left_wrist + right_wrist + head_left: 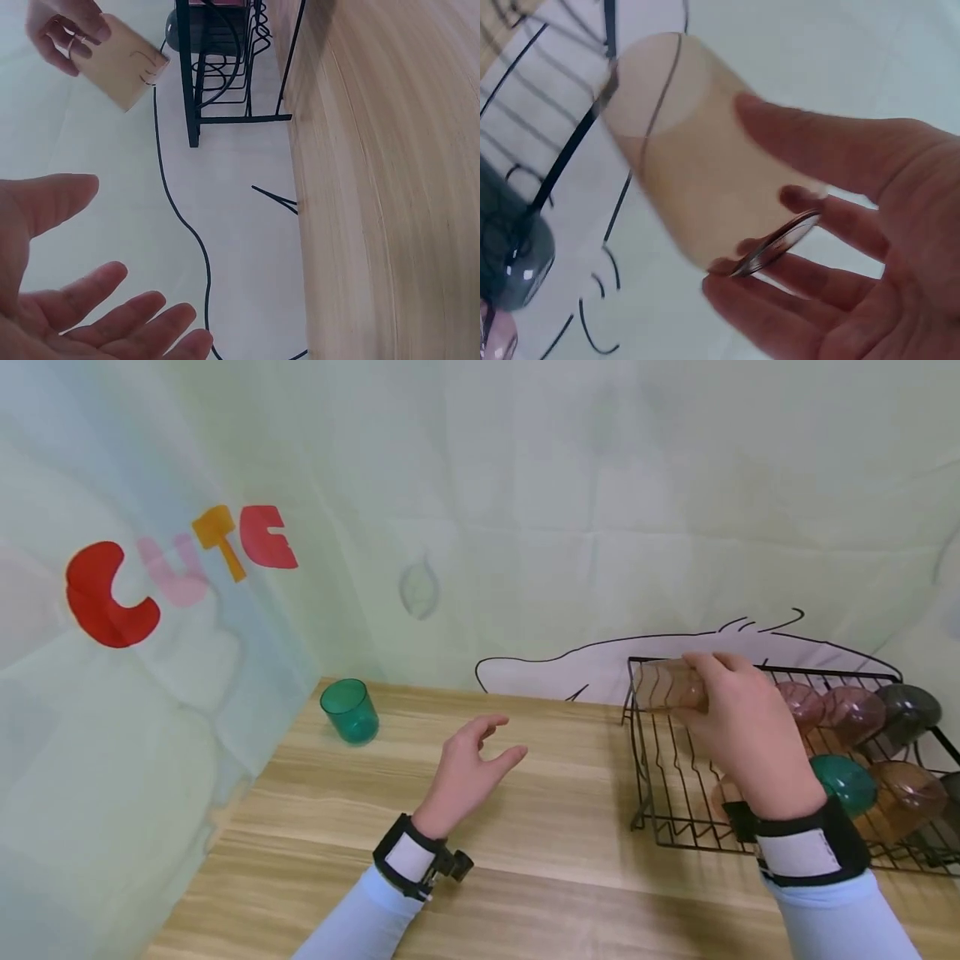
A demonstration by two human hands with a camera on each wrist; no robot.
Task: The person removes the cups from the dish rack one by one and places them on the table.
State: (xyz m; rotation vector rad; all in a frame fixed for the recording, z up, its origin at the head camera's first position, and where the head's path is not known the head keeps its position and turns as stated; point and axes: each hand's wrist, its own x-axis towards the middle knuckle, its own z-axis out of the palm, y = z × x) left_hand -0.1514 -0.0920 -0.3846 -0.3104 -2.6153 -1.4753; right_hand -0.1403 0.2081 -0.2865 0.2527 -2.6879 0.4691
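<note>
A clear amber-tinted cup [682,165] is gripped by my right hand [742,727], thumb on one side and fingers round its base end. The cup is tipped on its side above the left part of a black wire rack [675,839]. My left hand [467,768] hovers over the wooden table, fingers spread and slightly bent, with nothing in it. A green cup [350,712] stands upright at the table's back left corner, well away from both hands.
Several upside-down cups fill the rack's right side, among them a green one [843,783], a brown one [907,793], a pink one [853,712] and a dark grey one [906,710]. A printed cloth [517,485] hangs behind the wooden table [540,860].
</note>
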